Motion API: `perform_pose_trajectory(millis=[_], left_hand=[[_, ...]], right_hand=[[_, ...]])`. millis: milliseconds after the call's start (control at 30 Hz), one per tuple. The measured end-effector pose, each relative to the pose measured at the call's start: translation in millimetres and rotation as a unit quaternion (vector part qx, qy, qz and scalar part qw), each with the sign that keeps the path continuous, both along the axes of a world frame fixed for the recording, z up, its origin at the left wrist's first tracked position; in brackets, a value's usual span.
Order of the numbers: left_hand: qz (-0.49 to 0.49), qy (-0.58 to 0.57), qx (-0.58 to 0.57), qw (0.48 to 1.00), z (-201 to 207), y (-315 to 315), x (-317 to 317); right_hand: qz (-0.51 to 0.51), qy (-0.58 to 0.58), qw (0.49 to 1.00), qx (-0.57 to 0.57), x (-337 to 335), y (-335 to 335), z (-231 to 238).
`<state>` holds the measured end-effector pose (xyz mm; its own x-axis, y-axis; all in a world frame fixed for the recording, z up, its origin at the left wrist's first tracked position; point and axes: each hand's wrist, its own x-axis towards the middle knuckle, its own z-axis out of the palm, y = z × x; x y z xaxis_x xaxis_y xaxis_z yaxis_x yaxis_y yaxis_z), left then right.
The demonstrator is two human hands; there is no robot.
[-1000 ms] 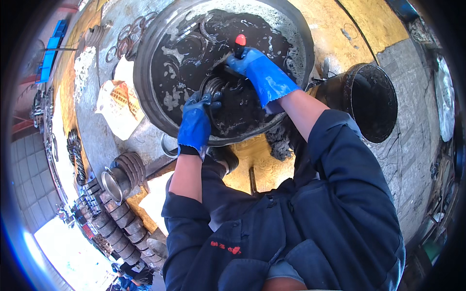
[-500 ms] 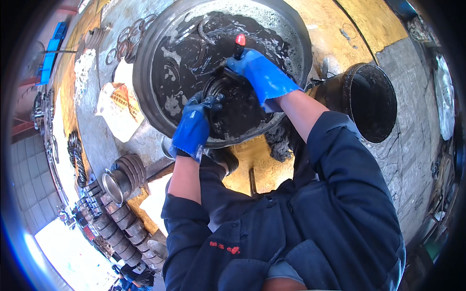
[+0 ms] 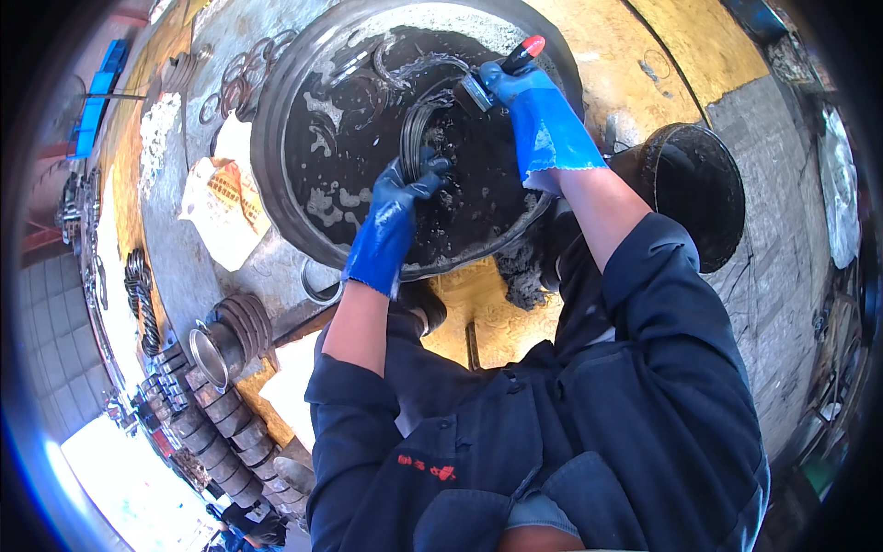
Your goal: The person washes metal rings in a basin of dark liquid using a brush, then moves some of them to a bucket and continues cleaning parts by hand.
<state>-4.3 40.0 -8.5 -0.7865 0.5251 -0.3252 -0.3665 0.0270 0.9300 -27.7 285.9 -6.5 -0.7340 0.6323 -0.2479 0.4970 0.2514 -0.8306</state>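
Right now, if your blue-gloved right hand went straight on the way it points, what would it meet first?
Probably white foam at the far inner edge of the round dark tub; depth is unclear, so the right hand might dip into the black liquid first.

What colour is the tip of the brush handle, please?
The handle tip is red, best seen in the head view.

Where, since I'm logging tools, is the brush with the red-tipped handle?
In the head view, the brush is in the right hand, over the round tub, up and right of the metal rings in the left hand.
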Motion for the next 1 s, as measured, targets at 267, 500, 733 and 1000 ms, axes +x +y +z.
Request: perform_pose_trajectory(millis=[267,500,733,1000], left_hand=[[0.001,-0.139,-0.005,0.990,-2,-27,-11],[0.035,-0.051,-0.081,0.995,20,-42,4],[0.027,-0.076,-0.027,0.996,20,-47,2],[0.037,-0.076,-0.046,0.995,20,-44,2]], right_hand=[[0.175,0.037,0.968,-0.177,-4,-33,-12],[0.295,0.078,0.939,-0.161,-4,-75,-9],[0.166,0.087,0.938,-0.293,-4,-58,-5],[0.247,0.015,0.951,-0.183,7,-78,7]])
